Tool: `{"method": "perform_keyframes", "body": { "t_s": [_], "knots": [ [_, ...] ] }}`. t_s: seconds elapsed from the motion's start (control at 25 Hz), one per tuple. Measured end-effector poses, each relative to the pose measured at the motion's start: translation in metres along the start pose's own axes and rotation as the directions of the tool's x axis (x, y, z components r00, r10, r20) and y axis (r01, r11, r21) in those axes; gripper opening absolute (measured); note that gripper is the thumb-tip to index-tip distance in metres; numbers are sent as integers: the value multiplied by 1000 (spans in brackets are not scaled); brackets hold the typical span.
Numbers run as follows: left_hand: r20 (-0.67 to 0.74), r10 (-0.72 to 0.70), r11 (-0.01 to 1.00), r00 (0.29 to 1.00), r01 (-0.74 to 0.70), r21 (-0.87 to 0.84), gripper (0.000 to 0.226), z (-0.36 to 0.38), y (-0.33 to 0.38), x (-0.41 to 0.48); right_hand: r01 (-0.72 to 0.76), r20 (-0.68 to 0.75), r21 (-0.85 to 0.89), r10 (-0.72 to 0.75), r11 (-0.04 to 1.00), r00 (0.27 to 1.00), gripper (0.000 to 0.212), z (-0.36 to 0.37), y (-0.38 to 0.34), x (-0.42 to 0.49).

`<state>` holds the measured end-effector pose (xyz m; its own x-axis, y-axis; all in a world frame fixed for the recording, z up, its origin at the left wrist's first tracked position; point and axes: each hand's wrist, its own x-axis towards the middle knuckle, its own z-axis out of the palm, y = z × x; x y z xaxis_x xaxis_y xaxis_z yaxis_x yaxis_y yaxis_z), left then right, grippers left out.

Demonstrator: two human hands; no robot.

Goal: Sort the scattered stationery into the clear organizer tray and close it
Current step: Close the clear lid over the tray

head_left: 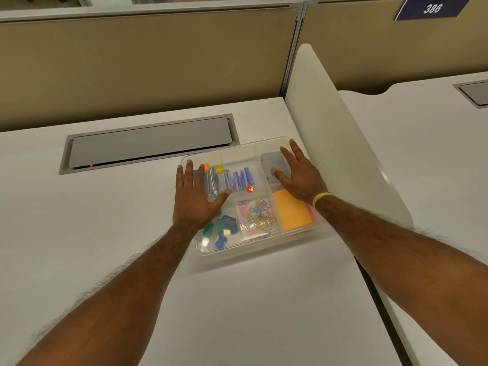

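The clear organizer tray (260, 250) sits on the white desk with its clear lid on top. Both palms lie flat on the lid, fingers spread. My left hand (196, 198) covers the left part, over pens and markers (239, 180). My right hand (299, 175) rests on the right part, partly over a grey stapler (272, 161). Through the lid I see coloured paper clips (257, 216), orange sticky notes (291, 213) and blue and green clips (223, 231) in separate compartments.
A grey cable hatch (148, 143) is set in the desk behind the tray. A white curved divider panel (335, 143) stands right of the tray, close to my right hand. Tan partition walls (148, 59) close off the back.
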<state>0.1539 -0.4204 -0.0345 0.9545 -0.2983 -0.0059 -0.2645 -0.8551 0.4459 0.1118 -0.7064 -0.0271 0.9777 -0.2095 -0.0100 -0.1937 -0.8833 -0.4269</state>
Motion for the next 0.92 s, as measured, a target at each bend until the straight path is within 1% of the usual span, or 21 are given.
{"method": "perform_keyframes", "body": {
  "t_s": [0.12,0.2,0.28,0.36,0.4,0.48,0.56,0.64,0.72,0.92],
  "knots": [
    [-44,-22,990,999,16,-140,87,2,-3,2,-9,-30,14,10,1000,999,75,1,1,1],
    [-73,-56,980,996,41,-195,78,3,-1,-1,-19,-47,32,21,999,999,72,2,1,-3],
    [-122,-37,988,992,18,-156,67,0,2,-4,-11,-93,-3,10,1000,996,65,1,1,-7],
    [-177,83,996,981,-88,-21,56,-6,6,-10,25,-105,-110,-36,994,994,59,-5,-4,-11],
    [-162,148,989,976,-146,21,54,-9,9,-15,41,-92,-170,-58,985,994,58,-8,-6,-15],
    [-45,216,975,975,-213,56,63,-11,17,-27,63,-41,-249,-76,966,996,61,-11,-8,-26],
    [105,207,969,973,-219,115,84,-8,23,-42,48,6,-236,-48,970,999,69,-10,-6,-44],
    [173,182,961,968,-212,176,99,-2,25,-58,37,39,-211,-30,977,999,75,-7,-1,-67],
    [179,177,953,968,-214,213,102,0,24,-64,46,30,-199,-41,979,999,76,-4,2,-81],
    [125,200,950,972,-223,219,96,6,21,-68,37,-21,-186,-42,982,999,77,-1,1,-92]
  ]
}}
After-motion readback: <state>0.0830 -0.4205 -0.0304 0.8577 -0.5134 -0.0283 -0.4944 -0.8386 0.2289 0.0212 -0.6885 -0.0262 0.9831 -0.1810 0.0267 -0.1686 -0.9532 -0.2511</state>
